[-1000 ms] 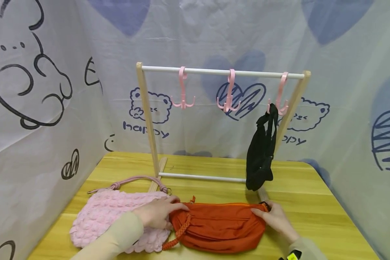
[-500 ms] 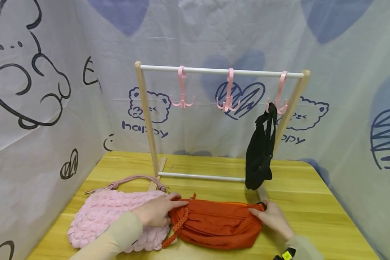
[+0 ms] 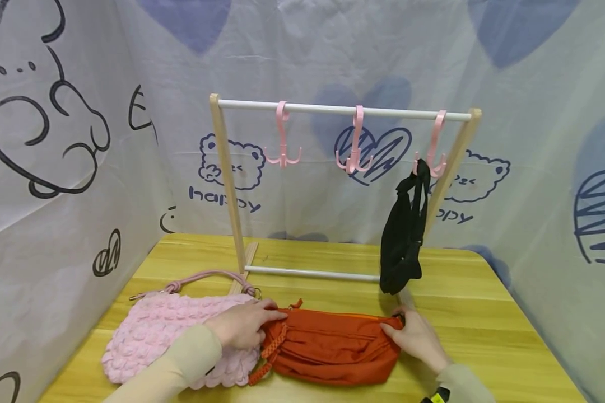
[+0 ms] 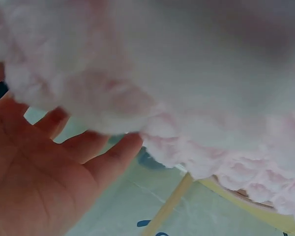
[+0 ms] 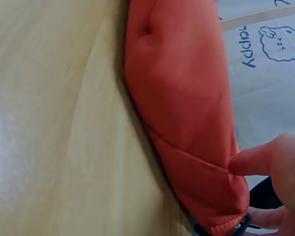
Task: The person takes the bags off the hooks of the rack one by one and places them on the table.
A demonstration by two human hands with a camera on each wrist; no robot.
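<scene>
Orange waist bag [image 3: 333, 350]: on wood-grain table [image 3: 476, 319].
Right hand [image 3: 419, 338]: thumb, fingers pinch bag's right end.
Left hand [image 3: 242, 324]: fingers at left corner; grip unclear.
Risk: loose left hold could drop that end.

Lettering, cloth backdrop [image 3: 302, 210], head view: "happy" [image 3: 213, 197], dark blue handwritten style, beneath a bear drawing [image 3: 247, 165]; crossed by the rack's left wooden post [image 3: 228, 182].
Second lettering, same backdrop: partial word ending "ppy" [image 3: 456, 217], beneath the right-hand bear drawing [image 3: 484, 178]; beginning hidden at the right post [image 3: 446, 173].
Single character, dark, resembling a capital "E" [image 3: 139, 108]: cloth at left.
Right wrist view: "happy" [image 5: 247, 47], turned sideways, beside a bear drawing.
Left wrist view: dark blue strokes [image 4: 144, 223] on cloth, cut off, illegible.
Black wristband with yellow-green patch [image 3: 438, 397]: marks too small to read.
</scene>
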